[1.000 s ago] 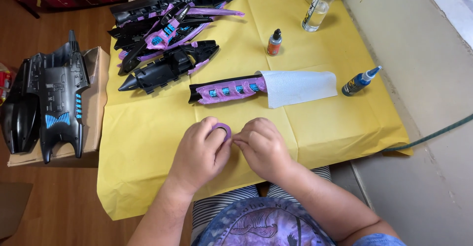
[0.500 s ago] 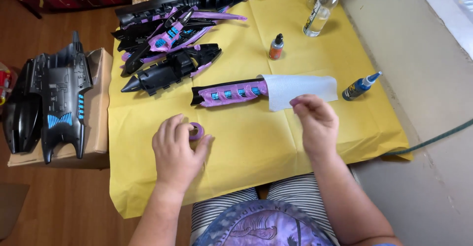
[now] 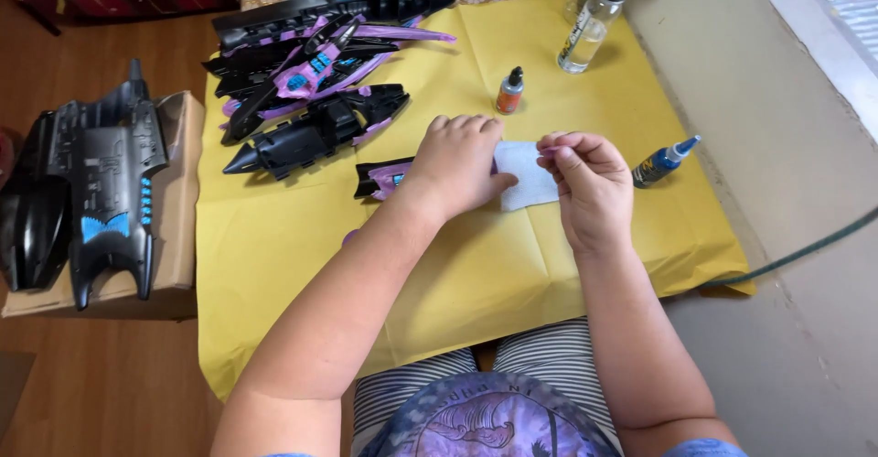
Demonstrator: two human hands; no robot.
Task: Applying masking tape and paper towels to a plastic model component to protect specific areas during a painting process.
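The left hand (image 3: pixel 457 166) lies palm down across the purple and black toy part (image 3: pixel 382 179) in the middle of the yellow paper (image 3: pixel 512 265) that covers the table, fingers together and pressing on the part where it meets the white sheet (image 3: pixel 529 175). Only the left end of the part shows past the wrist. The right hand (image 3: pixel 590 182) is just beside it to the right, over the right edge of the white sheet, its thumb and fingertips pressed together in a pinch; a sliver of purple shows at the fingertips, too small to tell what it is.

Right of that hand a small bottle with a blue nozzle (image 3: pixel 663 161) lies on its side. Farther off stand a small orange bottle with a black cap (image 3: pixel 509 91) and a clear bottle with a black cap (image 3: pixel 594 25). At the far left of the paper is a pile of black and purple toy pieces (image 3: pixel 315 82). Off the paper to the left, a large black toy vehicle (image 3: pixel 91 192) rests on a cardboard box (image 3: pixel 174 237)
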